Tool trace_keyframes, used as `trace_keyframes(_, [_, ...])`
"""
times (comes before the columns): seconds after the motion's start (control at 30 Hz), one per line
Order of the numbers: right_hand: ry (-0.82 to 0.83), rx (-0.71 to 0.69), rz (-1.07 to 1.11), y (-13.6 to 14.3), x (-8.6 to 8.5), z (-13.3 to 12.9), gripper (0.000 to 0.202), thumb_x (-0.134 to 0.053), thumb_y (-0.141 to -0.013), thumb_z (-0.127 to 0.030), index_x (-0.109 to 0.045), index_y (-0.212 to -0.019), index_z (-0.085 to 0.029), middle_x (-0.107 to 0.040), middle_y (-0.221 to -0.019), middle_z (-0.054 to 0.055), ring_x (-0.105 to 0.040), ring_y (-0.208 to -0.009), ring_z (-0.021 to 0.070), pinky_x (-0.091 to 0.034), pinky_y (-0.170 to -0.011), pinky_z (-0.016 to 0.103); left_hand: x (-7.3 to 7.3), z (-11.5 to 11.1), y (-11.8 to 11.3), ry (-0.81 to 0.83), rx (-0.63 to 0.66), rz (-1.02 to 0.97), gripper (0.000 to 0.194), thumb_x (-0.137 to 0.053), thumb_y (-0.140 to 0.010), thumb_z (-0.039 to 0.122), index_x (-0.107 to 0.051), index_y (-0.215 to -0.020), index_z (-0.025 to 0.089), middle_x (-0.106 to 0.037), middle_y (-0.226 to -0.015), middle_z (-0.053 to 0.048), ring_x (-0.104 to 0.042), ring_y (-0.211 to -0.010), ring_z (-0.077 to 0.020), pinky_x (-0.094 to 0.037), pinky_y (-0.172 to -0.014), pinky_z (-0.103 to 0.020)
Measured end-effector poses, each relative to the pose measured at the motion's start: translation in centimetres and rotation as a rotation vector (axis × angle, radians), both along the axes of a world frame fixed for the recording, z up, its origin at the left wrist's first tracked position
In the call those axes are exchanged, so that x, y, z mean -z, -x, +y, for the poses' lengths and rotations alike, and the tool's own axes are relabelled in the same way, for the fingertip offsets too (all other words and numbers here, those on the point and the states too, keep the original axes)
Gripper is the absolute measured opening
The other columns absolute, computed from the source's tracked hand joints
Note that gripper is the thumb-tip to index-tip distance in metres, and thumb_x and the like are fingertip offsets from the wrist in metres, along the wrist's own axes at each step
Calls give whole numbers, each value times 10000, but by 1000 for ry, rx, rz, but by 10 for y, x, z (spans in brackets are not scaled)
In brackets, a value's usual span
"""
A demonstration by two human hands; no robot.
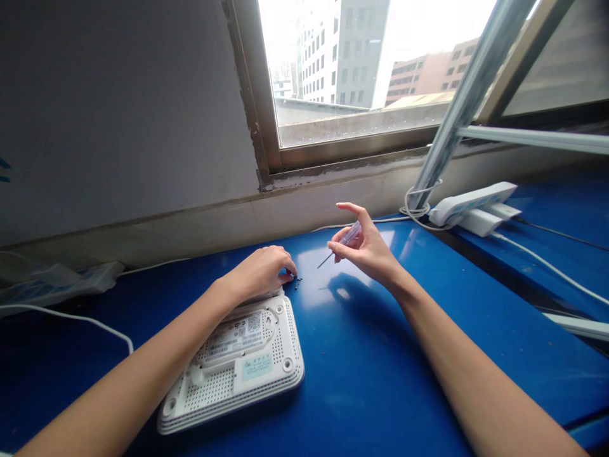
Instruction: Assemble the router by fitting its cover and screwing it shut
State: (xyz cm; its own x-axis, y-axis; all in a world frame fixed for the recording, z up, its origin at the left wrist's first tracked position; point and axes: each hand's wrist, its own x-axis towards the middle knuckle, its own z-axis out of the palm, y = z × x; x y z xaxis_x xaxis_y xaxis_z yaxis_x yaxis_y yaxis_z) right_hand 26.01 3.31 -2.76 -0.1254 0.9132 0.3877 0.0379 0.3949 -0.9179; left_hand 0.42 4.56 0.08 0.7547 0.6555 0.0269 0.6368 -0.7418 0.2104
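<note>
A white router-like device (223,387) lies upside down on the blue table, its vented underside and printed labels facing up. Just past its far edge is my left hand (261,270), thumb and fingers drawn together at a few small dark screws (297,282). Whether a screw is between the fingertips is too small to tell. My right hand (364,247) is raised above the table to the right of the screws. It grips a screwdriver (352,233) by its clear purplish handle, index finger lifted off, with the thin shaft pointing down and left.
At the back right a white power strip (476,203) with plugs lies beside a metal post (457,120) wrapped in cable. Another power strip (61,282) sits at far left, with a white cable (71,317) nearby. A wall and window (361,70) border the table's back.
</note>
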Motion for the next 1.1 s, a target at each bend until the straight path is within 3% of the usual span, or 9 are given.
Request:
trace_keyframes(0.17, [42,18,-103,0,7,2,1002,-880,-758,-324,-272,-1554,-311,-718,-729,-52,-734,-563,233,-628,-589,364,-5,-3,6,3,-60,-59,203,-674,-956,192,-847,-1061,215,-817,-1031,-81,-746,-957,-244,-546,-854,-319])
trace_keyframes(0.3, [100,5,-103,2,13,3,652,-903,-737,-400,-482,-1221,-284,-716,-742,-34,-756,-592,251,-614,-563,359,-21,-21,25,25,-125,-126,295,-597,-1029,379,-797,-1210,259,-802,-1139,-62,-746,-1001,-230,-561,-895,-320])
trace_keyframes(0.43, [113,7,-88,9,12,3,513,-891,-765,-441,-502,-1055,-276,-727,-782,-25,-780,-647,247,-601,-564,329,-32,-63,54,208,-191,-133,492,-608,-987,606,-655,-1426,389,-665,-1437,-32,-654,-1264,-270,-537,-1064,-379])
trace_keyframes(0.5, [108,18,-38,13,9,1,500,-881,-781,-469,-498,-1033,-270,-744,-783,-14,-787,-663,249,-615,-591,338,-28,-89,65,221,-185,-81,723,-688,-906,665,-494,-1561,428,-521,-1592,-49,-549,-1401,-326,-474,-1164,-466])
trace_keyframes(0.6, [92,37,30,21,6,-1,466,-845,-820,-510,-508,-1020,-257,-776,-803,18,-801,-708,259,-640,-650,363,-13,-121,74,168,-200,-23,1142,-840,-693,736,-269,-1649,479,-351,-1707,-64,-354,-1522,-461,-389,-1184,-673])
trace_keyframes(0.67, [72,46,30,26,7,-3,430,-820,-850,-513,-530,-1028,-251,-797,-843,43,-810,-759,264,-649,-699,379,0,-133,76,122,-203,-5,1158,-869,-689,680,-237,-1645,515,-285,-1738,-43,-318,-1534,-487,-339,-1176,-746])
trace_keyframes(0.77, [10,62,-49,34,10,-8,345,-789,-894,-488,-573,-1016,-248,-814,-915,71,-811,-834,271,-652,-775,418,13,-136,81,80,-210,-20,1131,-880,-703,609,-248,-1638,529,-305,-1731,-46,-353,-1518,-489,-334,-1176,-752])
trace_keyframes(0.9, [-75,32,-190,48,13,-20,219,-753,-937,-433,-636,-971,-252,-813,-1026,89,-806,-908,280,-655,-855,471,19,-124,94,50,-232,-70,1136,-872,-679,672,-273,-1633,523,-384,-1694,-62,-410,-1489,-482,-373,-1162,-732])
trace_keyframes(1.1, [-105,-39,-237,69,11,-38,189,-758,-943,-371,-656,-1066,-272,-810,-988,69,-807,-872,280,-669,-804,452,20,-113,115,-4,-330,-196,975,-775,-758,756,-457,-1595,372,-488,-1630,-112,-473,-1464,-431,-369,-1206,-646])
